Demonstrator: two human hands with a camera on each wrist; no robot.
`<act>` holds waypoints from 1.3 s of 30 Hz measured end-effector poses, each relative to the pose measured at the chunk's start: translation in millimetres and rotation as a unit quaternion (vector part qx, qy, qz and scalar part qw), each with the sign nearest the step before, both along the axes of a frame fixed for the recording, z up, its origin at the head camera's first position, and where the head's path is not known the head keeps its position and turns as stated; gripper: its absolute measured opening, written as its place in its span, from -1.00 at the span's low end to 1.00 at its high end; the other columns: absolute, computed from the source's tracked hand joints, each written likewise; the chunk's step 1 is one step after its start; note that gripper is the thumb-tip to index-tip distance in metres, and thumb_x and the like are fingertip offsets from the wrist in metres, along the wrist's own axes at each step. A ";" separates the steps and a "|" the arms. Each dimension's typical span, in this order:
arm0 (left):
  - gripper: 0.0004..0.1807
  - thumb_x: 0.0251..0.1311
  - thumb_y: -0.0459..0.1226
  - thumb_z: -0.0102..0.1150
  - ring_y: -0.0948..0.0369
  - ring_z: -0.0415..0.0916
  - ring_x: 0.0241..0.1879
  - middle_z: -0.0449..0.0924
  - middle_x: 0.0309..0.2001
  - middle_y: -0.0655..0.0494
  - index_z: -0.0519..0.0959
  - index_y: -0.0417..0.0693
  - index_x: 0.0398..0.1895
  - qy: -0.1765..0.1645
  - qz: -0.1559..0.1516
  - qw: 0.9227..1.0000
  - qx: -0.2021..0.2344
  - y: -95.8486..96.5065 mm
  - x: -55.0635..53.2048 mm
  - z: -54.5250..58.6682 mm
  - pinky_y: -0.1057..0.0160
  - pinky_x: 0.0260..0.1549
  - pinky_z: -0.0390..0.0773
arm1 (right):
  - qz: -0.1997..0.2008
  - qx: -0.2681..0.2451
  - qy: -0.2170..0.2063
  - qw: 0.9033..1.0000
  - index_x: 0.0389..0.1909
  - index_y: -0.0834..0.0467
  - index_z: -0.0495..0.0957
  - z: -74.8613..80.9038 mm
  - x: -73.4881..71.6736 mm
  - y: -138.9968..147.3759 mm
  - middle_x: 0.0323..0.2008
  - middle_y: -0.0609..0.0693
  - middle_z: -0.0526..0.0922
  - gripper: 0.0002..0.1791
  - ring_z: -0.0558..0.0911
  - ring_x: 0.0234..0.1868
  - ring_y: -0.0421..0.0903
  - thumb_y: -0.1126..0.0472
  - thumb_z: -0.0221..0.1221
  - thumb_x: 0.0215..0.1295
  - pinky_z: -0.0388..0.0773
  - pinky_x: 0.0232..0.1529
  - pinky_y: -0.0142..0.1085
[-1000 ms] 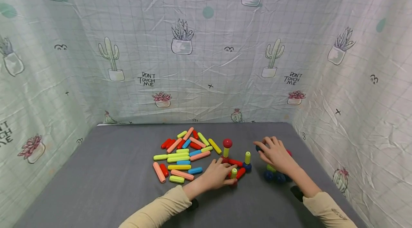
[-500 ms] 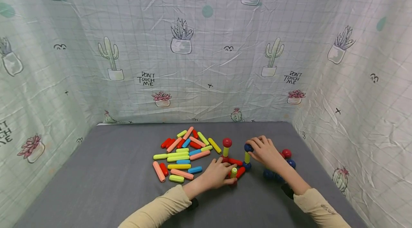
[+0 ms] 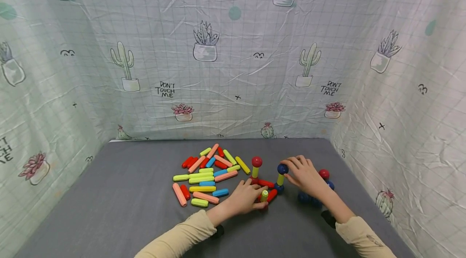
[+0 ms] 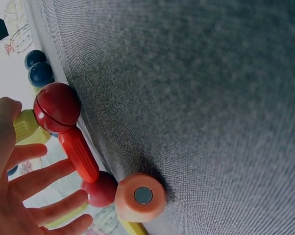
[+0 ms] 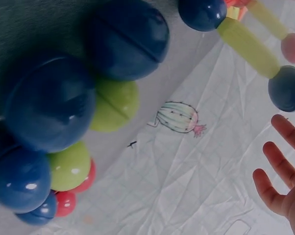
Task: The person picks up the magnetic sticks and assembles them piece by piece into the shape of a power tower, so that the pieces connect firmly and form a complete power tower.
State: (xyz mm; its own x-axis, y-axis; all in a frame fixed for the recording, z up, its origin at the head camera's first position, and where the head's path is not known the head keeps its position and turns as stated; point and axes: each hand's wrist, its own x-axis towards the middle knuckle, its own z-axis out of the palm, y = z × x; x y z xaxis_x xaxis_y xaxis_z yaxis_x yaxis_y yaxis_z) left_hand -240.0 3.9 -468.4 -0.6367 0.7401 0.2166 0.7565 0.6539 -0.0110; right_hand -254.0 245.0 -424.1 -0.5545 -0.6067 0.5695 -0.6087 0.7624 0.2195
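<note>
A small structure of magnetic sticks and balls stands on the grey table, with red sticks (image 3: 265, 184) along its base. At its front, my left hand (image 3: 243, 198) has thumb and index finger on either side of an upright yellow-green stick (image 3: 264, 195); its other fingers reach toward a red stick (image 4: 80, 154) in the left wrist view. My right hand (image 3: 303, 175) pinches a dark blue ball (image 3: 282, 169) at the top of another yellow-green stick (image 3: 280, 180). That stick leans slightly right over a lower blue ball (image 3: 279, 188). A red ball (image 3: 257, 161) tops the rear post.
Left of the structure lies a spread of loose pink, red, blue and yellow sticks (image 3: 202, 189). Several loose balls, including a red ball (image 3: 324, 174) and blue balls (image 5: 49, 103), sit right of it, partly behind my right forearm. A patterned curtain (image 3: 233, 88) surrounds the table (image 3: 120, 193).
My right hand has brought the blue ball leftward onto the upright yellow-green stick, then shifted slightly right, tilting the stick. My left hand has stayed in place.
</note>
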 end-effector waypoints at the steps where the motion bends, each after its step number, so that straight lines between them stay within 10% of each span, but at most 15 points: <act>1: -0.45 0.16 0.18 -0.13 0.18 0.37 -0.19 0.56 -0.04 0.21 0.39 0.19 0.17 0.001 0.001 1.000 -0.001 0.3 0.0 -0.1 0.30 -0.32 0.35 | 0.000 -0.001 -0.001 1.000 -0.06 0.08 0.46 0.0 1.1 1.3 -0.18 0.00 0.51 -0.58 0.39 -0.24 -0.03 0.01 0.22 0.07 0.33 -0.34 -0.17; 9: -0.45 0.15 0.17 -0.10 0.21 0.35 -0.24 0.57 -0.04 0.21 0.41 0.18 0.15 0.002 0.003 1.000 0.000 1.0 1.5 -0.7 0.37 -0.42 0.25 | 0.003 -0.017 0.008 1.000 -0.03 0.12 0.48 -8.1 11.0 13.4 -0.18 0.01 0.54 -0.34 0.40 -0.27 -0.04 -0.22 -0.44 0.32 0.31 -0.38 -0.20; 16: -0.45 0.15 0.16 -0.09 0.23 0.32 -0.25 0.56 -0.03 0.20 0.40 0.16 0.15 -0.010 -0.001 1.000 0.008 1.4 2.1 -2.1 0.38 -0.42 0.21 | 0.009 -0.006 0.004 1.000 -0.03 0.16 0.48 -22.4 23.8 27.2 -0.15 0.01 0.54 -0.49 0.43 -0.24 -0.05 -0.13 -0.18 0.33 0.31 -0.37 -0.23; 22: -0.46 0.15 0.14 -0.08 0.22 0.32 -0.27 0.57 -0.03 0.17 0.41 0.14 0.14 -0.013 -0.002 1.000 0.010 1.4 2.1 -0.7 0.37 -0.41 0.22 | -0.009 0.022 -0.032 0.999 -0.02 0.12 0.49 -31.3 37.5 36.8 -0.02 0.03 0.51 -0.46 0.44 -0.10 -0.01 0.09 0.32 -0.11 0.33 -0.30 -0.14; 39: -0.45 0.16 0.14 -0.08 0.22 0.33 -0.24 0.56 -0.02 0.16 0.42 0.09 0.14 -0.027 0.001 1.000 0.003 2.1 0.7 0.4 0.33 -0.35 0.32 | -0.011 0.073 -0.040 0.996 0.02 0.09 0.50 -54.2 45.5 49.0 -0.10 0.00 0.56 -0.34 0.47 -0.10 0.02 0.01 0.37 -0.24 0.32 -0.30 -0.10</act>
